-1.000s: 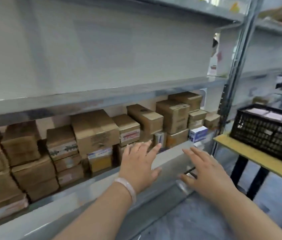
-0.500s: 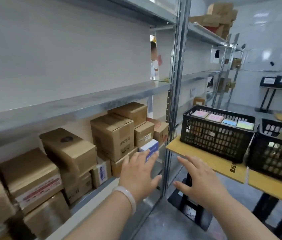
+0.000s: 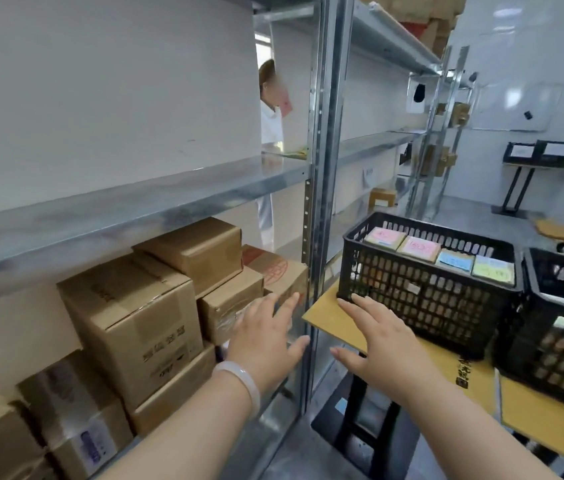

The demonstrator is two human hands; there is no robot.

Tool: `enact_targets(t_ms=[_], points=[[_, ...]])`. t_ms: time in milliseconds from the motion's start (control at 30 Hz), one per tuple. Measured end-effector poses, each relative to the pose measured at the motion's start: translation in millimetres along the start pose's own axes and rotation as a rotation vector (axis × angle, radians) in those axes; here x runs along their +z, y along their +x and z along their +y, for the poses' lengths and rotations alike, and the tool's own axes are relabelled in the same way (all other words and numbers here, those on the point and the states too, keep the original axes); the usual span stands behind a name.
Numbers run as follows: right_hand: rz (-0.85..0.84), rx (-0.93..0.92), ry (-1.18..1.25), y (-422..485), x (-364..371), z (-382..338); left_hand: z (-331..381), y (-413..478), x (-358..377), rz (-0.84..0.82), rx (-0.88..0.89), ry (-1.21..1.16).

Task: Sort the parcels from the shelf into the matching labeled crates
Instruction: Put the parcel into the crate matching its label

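View swung right; black crate (image 3: 426, 299) on the counter (image 3: 329, 320) came nearer. My left hand (image 3: 263, 344) and right hand (image 3: 382, 344) hovered spread, holding nothing. Its labels (image 3: 419, 248) were pink, blue, yellow; writing unreadable.

Both bare forearms reach forward side by side, the left hand (image 3: 265, 344) with a pale bangle (image 3: 240, 384) on its wrist and the right hand (image 3: 379, 348) each held palm-down, fingers straight and slightly spread, thumbs pointing inward, holding nothing.
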State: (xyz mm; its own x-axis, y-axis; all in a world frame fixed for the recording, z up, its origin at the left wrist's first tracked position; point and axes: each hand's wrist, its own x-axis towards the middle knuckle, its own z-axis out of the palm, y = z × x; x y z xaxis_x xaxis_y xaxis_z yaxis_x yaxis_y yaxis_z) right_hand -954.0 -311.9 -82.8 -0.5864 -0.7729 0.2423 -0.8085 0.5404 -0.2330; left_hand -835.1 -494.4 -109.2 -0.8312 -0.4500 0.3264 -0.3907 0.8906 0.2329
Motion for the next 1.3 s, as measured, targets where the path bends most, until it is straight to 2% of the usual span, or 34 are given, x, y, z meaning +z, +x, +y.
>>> enact_targets(t_ms=[233,333,700,1000,1133,1300], points=[[-0.155,-0.053,0.107,114,22,91,12,90,45,0.007,-0.222,-0.054],[-0.154,-0.143,0.136,158,26,113,19,121,55,0.05,-0.336,-0.105],[-0.201,-0.35,0.219,275,76,104,-1,199,100,-0.046,-0.627,-0.114],[-0.338,-0.254,0.269,361,132,88,-26,233,126,-0.09,-0.875,-0.231],[-0.405,-0.193,0.316,381,159,84,-28,241,135,-0.06,-1.0,-0.232],[-0.541,-0.035,0.512,390,182,91,-25,249,139,-0.057,-1.187,-0.288]])
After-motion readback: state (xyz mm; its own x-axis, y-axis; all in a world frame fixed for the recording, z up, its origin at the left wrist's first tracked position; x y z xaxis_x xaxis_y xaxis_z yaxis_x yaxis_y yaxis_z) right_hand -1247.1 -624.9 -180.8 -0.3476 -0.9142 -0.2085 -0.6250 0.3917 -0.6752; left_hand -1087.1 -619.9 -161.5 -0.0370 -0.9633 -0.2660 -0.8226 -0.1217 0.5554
